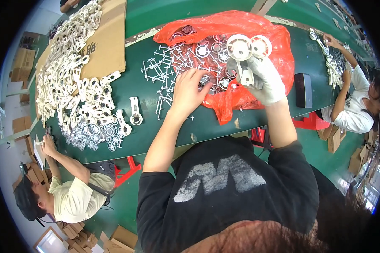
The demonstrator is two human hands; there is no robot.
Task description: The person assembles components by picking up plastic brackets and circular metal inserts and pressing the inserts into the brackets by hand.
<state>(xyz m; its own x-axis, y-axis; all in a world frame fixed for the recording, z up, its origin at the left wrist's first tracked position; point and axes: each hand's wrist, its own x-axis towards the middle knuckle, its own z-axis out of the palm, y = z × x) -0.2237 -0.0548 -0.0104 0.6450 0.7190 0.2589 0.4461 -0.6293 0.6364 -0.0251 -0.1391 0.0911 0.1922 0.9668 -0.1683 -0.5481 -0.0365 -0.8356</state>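
Observation:
My right hand [261,78], in a white glove, grips a white plastic part [245,55] with two round wheel-like discs at its top, held above a red plastic bag [278,46]. My bare left hand [191,90] reaches into the pile of small clear and white round wheels [207,50] lying on the bag, fingertips touching them. Thin white plastic sprue pieces [162,69] are scattered on the green table just left of the bag.
A green table [215,120] carries a big heap of white plastic parts [78,97] and a cardboard sheet [107,40] at left. A dark box [303,89] lies right of the bag. One person sits lower left [71,194], another at right [354,105].

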